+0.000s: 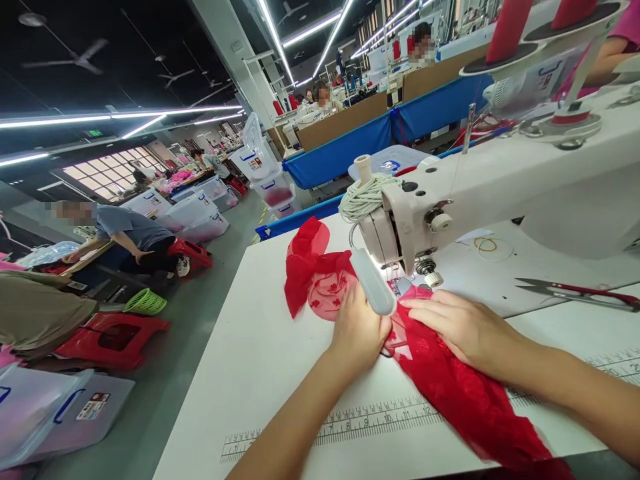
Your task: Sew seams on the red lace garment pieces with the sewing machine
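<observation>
A strip of red lace fabric (450, 383) runs from the front edge of the table up under the needle area of a white sewing machine (493, 193). More of it, sheer with red flower patterns, lies bunched to the left of the needle. My left hand (357, 330) grips the fabric just left of the needle, its fingers partly hidden behind a grey rounded machine part (374, 283). My right hand (463, 327) is closed on the fabric at the right, fingertips close to the presser foot. The needle itself is mostly hidden.
Scissors with red handles (580, 293) lie on the right of the white table (225, 373). A printed ruler (370, 421) crosses its front. Pale cord (367, 197) is coiled on the machine head. Plastic boxes (85, 413), red stools (113, 340) and seated co-workers are beyond the left edge.
</observation>
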`<state>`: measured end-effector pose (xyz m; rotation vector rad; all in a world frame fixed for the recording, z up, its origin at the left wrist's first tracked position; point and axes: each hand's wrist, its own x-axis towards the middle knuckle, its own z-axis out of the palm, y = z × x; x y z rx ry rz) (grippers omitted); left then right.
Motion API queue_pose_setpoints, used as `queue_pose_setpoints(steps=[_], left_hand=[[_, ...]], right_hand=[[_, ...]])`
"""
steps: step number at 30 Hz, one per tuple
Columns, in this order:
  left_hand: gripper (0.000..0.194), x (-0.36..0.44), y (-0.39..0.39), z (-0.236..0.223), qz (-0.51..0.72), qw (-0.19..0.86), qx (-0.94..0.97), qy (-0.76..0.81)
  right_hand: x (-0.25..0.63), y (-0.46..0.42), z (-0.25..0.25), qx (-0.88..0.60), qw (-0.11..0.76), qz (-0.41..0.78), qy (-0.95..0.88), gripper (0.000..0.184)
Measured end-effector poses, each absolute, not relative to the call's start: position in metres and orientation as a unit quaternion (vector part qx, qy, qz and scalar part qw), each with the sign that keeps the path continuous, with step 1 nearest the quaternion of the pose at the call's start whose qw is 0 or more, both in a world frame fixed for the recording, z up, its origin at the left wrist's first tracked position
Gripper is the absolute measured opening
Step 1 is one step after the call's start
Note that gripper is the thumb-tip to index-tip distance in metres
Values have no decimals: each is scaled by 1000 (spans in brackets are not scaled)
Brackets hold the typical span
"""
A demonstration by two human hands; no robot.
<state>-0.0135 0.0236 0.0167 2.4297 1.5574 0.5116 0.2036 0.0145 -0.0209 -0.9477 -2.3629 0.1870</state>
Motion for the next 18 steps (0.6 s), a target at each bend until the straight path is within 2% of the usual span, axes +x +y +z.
queue_pose_setpoints(steps=[1, 5, 11, 15, 18], left_hand=[[3, -18, 28, 16, 177, 108, 817, 539], [21, -27, 34, 16, 218, 98, 812, 533], [15, -10, 19, 11, 222, 96, 886, 396], [25, -11, 20, 6, 231, 58, 874, 423], [15, -17, 23, 7, 225, 76, 863, 446]], right_hand=[[203, 14, -22, -361, 288, 70, -884, 51], [203, 13, -23, -362, 289, 69, -884, 55], [201, 14, -22, -360, 285, 77, -885, 42], [202, 15, -24, -352, 296, 66, -885, 47], [202, 16, -25, -355, 302, 62, -883, 46]])
